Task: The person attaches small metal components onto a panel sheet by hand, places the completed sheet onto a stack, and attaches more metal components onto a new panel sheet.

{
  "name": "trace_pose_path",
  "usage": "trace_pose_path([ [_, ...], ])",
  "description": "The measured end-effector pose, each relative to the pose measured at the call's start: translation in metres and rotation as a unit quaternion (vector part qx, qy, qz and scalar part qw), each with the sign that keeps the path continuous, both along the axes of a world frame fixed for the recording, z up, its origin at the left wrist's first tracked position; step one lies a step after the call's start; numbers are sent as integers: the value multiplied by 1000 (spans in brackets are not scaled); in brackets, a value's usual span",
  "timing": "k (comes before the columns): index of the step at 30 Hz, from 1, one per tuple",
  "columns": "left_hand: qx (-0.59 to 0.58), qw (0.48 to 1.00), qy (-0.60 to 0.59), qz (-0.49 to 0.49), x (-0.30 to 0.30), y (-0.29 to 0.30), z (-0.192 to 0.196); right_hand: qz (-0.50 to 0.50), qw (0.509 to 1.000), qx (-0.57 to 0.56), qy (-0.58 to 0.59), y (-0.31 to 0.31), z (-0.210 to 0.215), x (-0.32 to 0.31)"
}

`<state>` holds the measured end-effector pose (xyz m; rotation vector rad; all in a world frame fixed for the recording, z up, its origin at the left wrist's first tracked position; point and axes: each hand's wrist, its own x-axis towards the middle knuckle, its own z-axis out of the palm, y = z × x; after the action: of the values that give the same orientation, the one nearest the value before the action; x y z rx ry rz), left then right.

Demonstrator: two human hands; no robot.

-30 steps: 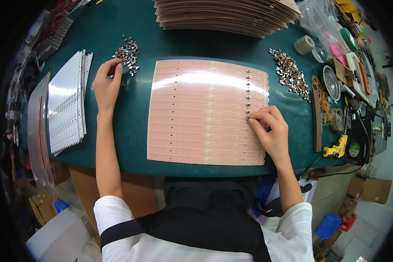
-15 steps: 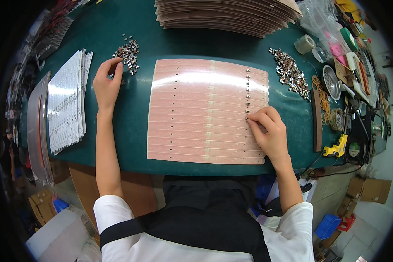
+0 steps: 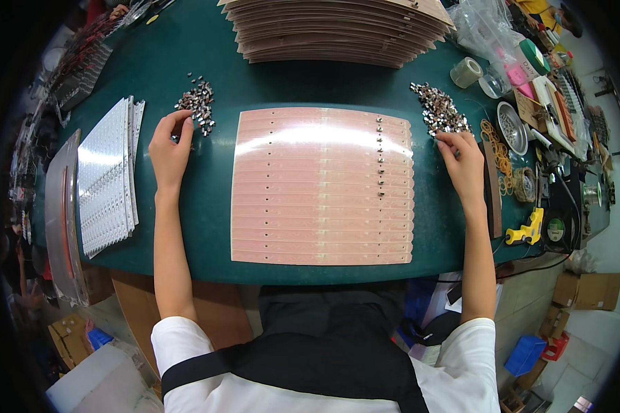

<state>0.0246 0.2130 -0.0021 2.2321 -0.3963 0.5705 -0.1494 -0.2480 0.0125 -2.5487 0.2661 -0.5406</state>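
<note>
A: Where are the two hands now?

B: The left hand (image 3: 169,148) lies on the green table (image 3: 206,199), its fingertips (image 3: 184,118) together at the lower edge of the left pile of small metal parts (image 3: 196,103). The right hand (image 3: 465,162) has its fingertips (image 3: 442,138) at the near edge of the right pile of metal parts (image 3: 439,110). If they pinch a part, I cannot tell.

A: And the pink sheet?

B: The pink panel of strips (image 3: 322,186) lies flat between the two hands, in the middle of the table. A short column of small metal parts (image 3: 379,158) sits near its right side, in the upper rows.

A: What packages or labels are around?

B: Behind it is a tall stack of brown panels (image 3: 337,27). To the left lies a stack of white strips (image 3: 109,175). At the far right I see a roll of clear tape (image 3: 466,71), a green tape roll (image 3: 534,56), a pink pad (image 3: 515,73), a round metal bowl (image 3: 511,127) and a yellow tool (image 3: 524,233). On the floor stand a cardboard box (image 3: 589,290) and a blue crate (image 3: 524,354).
</note>
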Motion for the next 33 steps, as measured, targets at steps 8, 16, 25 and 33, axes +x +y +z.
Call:
trace_pose_path([
  [8, 1, 1000, -6, 7, 1, 4, -2, 42, 999, -18, -17, 3, -5, 12],
  [16, 11, 1000, -6, -2, 0, 1, 0, 154, 975, 148, 57, 85, 20, -48],
  [25, 9, 1000, -5, 3, 0, 4, 1, 179, 976, 111, 58, 98, 15, -52],
  [33, 3, 1000, -10, -2, 1, 5, 0, 169, 978, 111, 44, 99, 14, -53],
])
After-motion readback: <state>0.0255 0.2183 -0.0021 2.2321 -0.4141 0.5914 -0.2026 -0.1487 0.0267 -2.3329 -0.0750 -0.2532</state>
